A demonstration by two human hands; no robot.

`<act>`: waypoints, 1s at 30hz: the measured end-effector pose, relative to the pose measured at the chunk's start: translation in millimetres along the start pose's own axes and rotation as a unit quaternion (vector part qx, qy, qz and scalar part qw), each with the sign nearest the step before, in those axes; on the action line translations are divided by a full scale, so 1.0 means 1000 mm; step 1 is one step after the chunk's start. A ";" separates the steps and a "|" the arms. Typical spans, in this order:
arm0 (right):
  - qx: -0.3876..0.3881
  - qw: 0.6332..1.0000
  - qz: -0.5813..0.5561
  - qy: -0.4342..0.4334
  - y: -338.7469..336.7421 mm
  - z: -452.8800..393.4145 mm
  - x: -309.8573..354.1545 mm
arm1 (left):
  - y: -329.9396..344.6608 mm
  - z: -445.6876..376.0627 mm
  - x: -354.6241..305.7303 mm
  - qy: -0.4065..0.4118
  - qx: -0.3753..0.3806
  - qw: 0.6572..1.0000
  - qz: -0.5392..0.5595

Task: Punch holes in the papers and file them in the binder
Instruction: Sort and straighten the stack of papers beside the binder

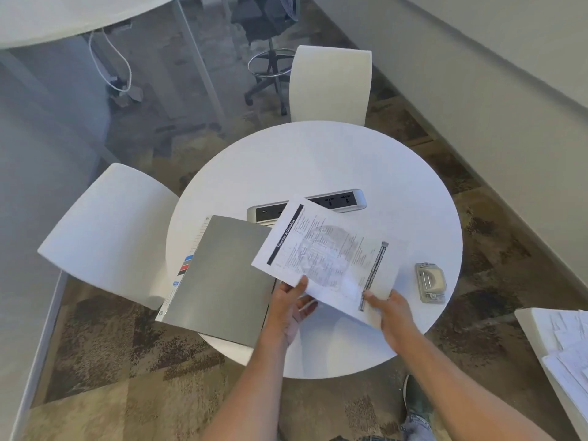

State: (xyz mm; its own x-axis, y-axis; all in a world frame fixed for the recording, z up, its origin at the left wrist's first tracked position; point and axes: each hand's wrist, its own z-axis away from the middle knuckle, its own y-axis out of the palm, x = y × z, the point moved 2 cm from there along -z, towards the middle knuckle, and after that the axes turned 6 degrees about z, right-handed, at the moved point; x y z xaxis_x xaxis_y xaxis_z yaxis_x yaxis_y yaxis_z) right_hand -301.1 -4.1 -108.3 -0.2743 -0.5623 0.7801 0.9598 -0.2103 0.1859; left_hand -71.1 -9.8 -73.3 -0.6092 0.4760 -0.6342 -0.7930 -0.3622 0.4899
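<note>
Papers [327,259]: printed sheets held above round white table [318,160], tilted, dark header band toward far left, near edge pinched at both lower corners. Largest item: table, carrying all task items. Two white chairs drawn up, one at far side [331,84], one at left [105,233]. Binder [222,281]: grey cover, closed, lying flat at left part of table, near corner overhanging table edge, coloured index tabs [186,265] protruding along left side. Papers overlapping binder's far right corner as seen from above; contact between them not determinable. Power socket strip [343,200]: set into table centre, partly hidden behind papers. Left hand [291,310]: grasping near left edge of papers, thumb on top, fingers beneath, positioned just beside binder's right edge. Right hand [393,308]: grasping near right corner of papers, thumb on top surface across dark border strip. Hole punch [430,283]: small, beige and metal, resting on table near right rim, just beside right hand, apart from papers. Further stack of loose sheets [569,345] on separate white surface at right edge of view, well apart from table.
</note>
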 end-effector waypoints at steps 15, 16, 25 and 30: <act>0.136 0.989 0.006 0.061 -0.034 -0.007 0.003 | -0.030 -0.017 0.000 -0.116 0.034 0.972 -0.202; 0.145 0.986 0.037 0.070 -0.031 -0.011 0.002 | -0.029 -0.017 0.001 -0.128 0.043 0.967 -0.218; -0.042 0.965 0.256 0.027 -0.004 -0.033 -0.004 | -0.027 -0.027 0.009 0.019 -0.108 0.972 -0.209; -0.094 0.914 0.393 -0.041 -0.002 -0.037 0.006 | -0.026 -0.030 0.006 0.093 -0.167 0.890 -0.414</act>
State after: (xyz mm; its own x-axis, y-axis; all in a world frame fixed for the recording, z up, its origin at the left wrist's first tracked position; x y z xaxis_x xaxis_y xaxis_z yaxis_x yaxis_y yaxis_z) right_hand -306.4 -36.6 -126.1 0.5075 -0.5392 0.6721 0.8296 0.0950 -0.5502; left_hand -54.2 -21.9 -107.4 0.2199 0.5613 -0.7979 -0.9083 -0.1805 -0.3773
